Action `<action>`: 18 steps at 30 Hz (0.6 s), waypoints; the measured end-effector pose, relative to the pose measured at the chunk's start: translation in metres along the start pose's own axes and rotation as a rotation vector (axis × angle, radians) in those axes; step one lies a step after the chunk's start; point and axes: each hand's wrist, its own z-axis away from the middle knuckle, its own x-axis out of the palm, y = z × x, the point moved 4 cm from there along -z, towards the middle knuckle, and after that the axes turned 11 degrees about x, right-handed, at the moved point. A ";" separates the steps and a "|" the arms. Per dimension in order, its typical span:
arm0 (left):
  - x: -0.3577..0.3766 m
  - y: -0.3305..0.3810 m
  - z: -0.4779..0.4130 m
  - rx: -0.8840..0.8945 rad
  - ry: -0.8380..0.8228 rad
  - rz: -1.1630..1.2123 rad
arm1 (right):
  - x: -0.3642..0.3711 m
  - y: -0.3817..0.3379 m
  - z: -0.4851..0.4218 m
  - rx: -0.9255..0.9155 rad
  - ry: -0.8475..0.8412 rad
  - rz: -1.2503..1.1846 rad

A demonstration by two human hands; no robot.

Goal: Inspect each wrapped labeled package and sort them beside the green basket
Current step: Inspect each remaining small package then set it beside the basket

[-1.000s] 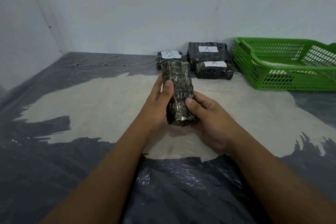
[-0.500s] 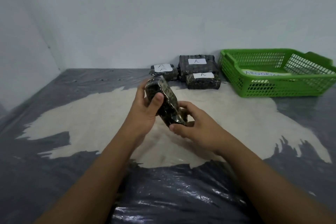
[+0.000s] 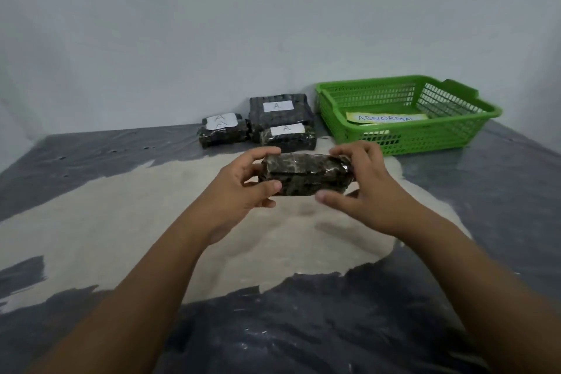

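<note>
A dark wrapped package lies crosswise in the air above the floor, held at both ends. My left hand grips its left end, thumb below and fingers over the top. My right hand grips its right end the same way. No label shows on the side facing me. Against the wall stand three wrapped packages with white "A" labels: a small one at the left, a large one behind, and a low one in front. The green basket stands to their right.
Inside the basket lies a paper strip reading "ABNORMAL". The floor is a worn dark sheet with a pale patch under my hands. A grey wall closes off the back.
The package has turned from lengthwise and tilted to lying crosswise between both hands. My hands have shifted to its two ends, and it has moved a little towards the labelled packages.
</note>
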 end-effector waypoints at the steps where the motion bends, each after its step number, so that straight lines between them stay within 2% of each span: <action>1: 0.008 -0.003 -0.006 0.017 -0.013 -0.014 | -0.010 0.006 -0.001 0.036 0.033 -0.012; 4: 0.036 -0.011 -0.023 0.102 -0.057 -0.125 | -0.037 0.021 -0.009 0.111 0.036 0.013; 10: 0.088 -0.030 -0.058 0.295 -0.147 -0.276 | -0.056 0.055 -0.035 0.158 -0.251 0.246; 14: 0.093 -0.051 -0.078 0.258 -0.221 -0.499 | -0.062 0.092 -0.049 0.188 -0.150 0.324; 18: 0.081 -0.074 -0.096 0.213 -0.220 -0.777 | -0.065 0.119 -0.057 0.224 -0.037 0.341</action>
